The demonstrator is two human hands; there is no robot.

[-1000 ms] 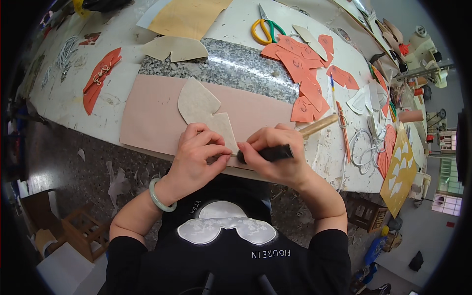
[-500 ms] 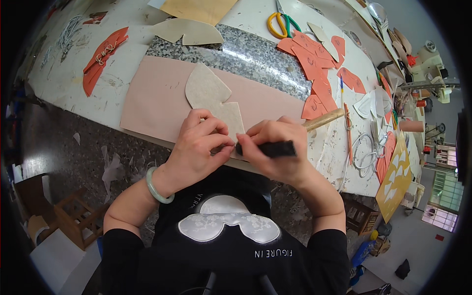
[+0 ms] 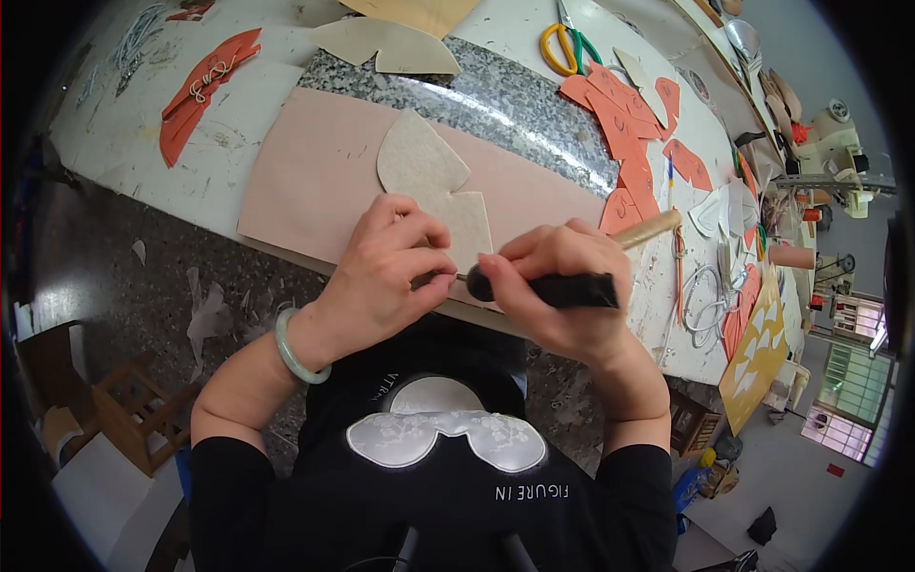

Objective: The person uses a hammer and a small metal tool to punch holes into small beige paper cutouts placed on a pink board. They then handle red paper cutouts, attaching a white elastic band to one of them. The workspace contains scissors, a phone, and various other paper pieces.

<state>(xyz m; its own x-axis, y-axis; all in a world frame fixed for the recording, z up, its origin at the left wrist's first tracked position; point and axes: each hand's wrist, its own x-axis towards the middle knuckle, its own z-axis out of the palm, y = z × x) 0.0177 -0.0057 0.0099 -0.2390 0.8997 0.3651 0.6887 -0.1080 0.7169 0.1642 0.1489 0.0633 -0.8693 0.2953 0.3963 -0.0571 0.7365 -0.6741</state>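
Note:
My right hand point(image 3: 567, 286) is closed round a hammer point(image 3: 581, 291) close to its black head; the pale wooden handle sticks out past my knuckles toward the upper right. One rounded end of the head is near the lower edge of a beige, notched leather-like piece point(image 3: 419, 157). That piece lies on a pink sheet point(image 3: 319, 162) at the table's near edge. At the same lower edge, my left hand point(image 3: 391, 253) has its fingers curled, thumb and fingertips together. Whatever they pinch, if anything, is hidden.
Beyond the pink sheet lies a speckled stone slab point(image 3: 515, 105), with another beige piece point(image 3: 391, 43) overlapping it. Scissors point(image 3: 562, 48), orange cut pieces point(image 3: 620, 114) and coiled white cord point(image 3: 703, 305) lie to the right. Another orange bundle point(image 3: 205, 91) is at the left.
My right hand and the hammer have shifted slightly right, away from my left hand, widening the gap. The whole view has also shifted a little.

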